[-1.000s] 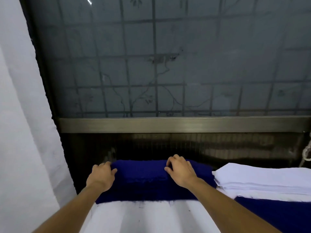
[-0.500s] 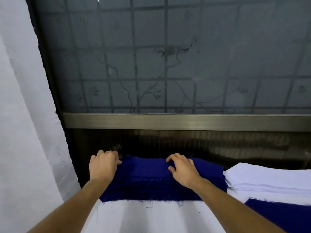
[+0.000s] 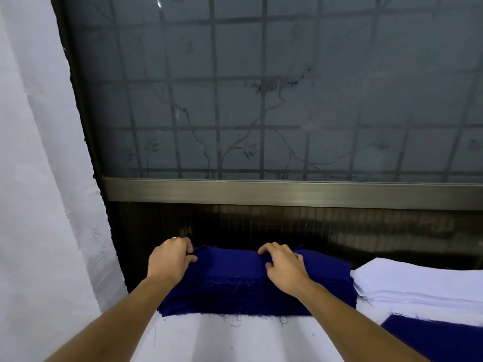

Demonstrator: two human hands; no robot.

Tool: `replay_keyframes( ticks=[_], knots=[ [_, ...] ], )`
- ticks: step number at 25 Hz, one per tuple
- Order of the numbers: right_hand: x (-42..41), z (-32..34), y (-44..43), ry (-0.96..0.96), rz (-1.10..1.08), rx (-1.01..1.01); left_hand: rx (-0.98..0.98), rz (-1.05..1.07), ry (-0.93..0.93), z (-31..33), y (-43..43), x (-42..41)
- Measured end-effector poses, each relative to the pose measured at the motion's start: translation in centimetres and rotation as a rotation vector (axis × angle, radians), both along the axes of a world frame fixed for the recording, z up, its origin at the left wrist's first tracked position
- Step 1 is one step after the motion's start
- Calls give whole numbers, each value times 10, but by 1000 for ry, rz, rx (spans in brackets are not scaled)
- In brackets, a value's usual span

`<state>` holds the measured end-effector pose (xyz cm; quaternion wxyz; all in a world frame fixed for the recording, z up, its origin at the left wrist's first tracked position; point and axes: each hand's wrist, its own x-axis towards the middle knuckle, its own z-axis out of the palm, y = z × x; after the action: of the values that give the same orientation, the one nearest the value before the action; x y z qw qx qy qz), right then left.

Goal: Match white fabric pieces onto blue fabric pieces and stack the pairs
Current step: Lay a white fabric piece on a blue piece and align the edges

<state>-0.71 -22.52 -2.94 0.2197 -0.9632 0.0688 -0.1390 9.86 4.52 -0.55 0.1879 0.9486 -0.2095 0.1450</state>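
Observation:
A stack of dark blue fabric pieces (image 3: 235, 280) lies at the far edge of the white table (image 3: 235, 340), against the window. My left hand (image 3: 170, 258) pinches the stack's top far-left corner with curled fingers. My right hand (image 3: 283, 266) lies on top of the stack, its fingertips curled onto the top blue piece near the far edge. A pile of white fabric pieces (image 3: 423, 283) sits to the right of the blue stack. Another blue piece (image 3: 439, 338) lies flat at the lower right.
A frosted window with a grid and vine shadows (image 3: 261, 100) rises right behind the table, with a metal sill (image 3: 287, 193) and a dark panel below it. A white curtain (image 3: 39, 178) hangs at the left.
Both hands have curled their fingers tighter onto the top blue piece at the stack's far edge. The view has tilted and shifted slightly.

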Motion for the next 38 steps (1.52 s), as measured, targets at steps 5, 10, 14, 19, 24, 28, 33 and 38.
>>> replay_keyframes(
  ticks=[5,10,14,19,24,28,33,38],
  knots=[
    [12,2,0,-19,-66,31,22,-25,47,4,-1,4],
    [26,5,4,-45,-70,21,-27,-27,90,5,7,10],
    [29,3,5,-76,-50,26,-8,-18,92,1,10,10],
    [29,5,6,-205,-84,12,124,17,20,-2,15,11],
    [25,4,8,-318,-5,-71,197,-60,-194,0,-10,8],
    [20,2,7,-375,50,-113,234,-351,-190,9,-67,-6],
    [18,-2,0,-375,51,-118,125,-342,-120,15,-96,-15],
    [16,-1,-12,-313,25,-182,146,-354,-133,18,-94,-17]
  ],
)
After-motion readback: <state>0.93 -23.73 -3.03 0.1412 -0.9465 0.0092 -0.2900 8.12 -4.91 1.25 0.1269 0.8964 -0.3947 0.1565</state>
